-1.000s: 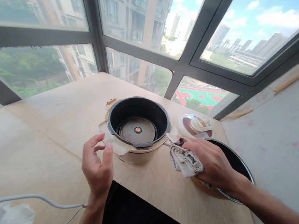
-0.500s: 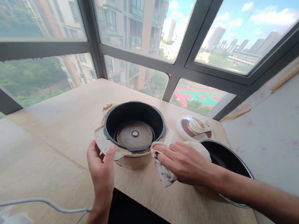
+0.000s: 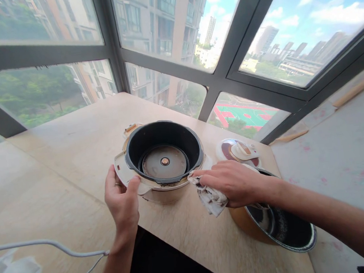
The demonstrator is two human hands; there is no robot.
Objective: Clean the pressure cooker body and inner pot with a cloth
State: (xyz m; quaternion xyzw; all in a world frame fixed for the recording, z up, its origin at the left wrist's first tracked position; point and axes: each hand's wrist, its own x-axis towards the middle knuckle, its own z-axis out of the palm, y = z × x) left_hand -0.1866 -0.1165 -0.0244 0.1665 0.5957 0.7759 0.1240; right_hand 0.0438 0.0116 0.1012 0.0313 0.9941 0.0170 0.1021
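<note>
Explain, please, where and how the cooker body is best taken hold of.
Probably by the pale ledge jutting out on the left of the cooker body, coming from that side, pinched from above and below: it offers a flat lip outside the black rim. The left hand holds there.

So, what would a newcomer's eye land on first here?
Probably the open cooker at the centre, its dark interior bold against the pale tabletop, the left hand gripping its side handle. Then the right hand, holding a stained cloth by the cooker's near-right edge. Behind, windows show a red-and-green court.
</note>
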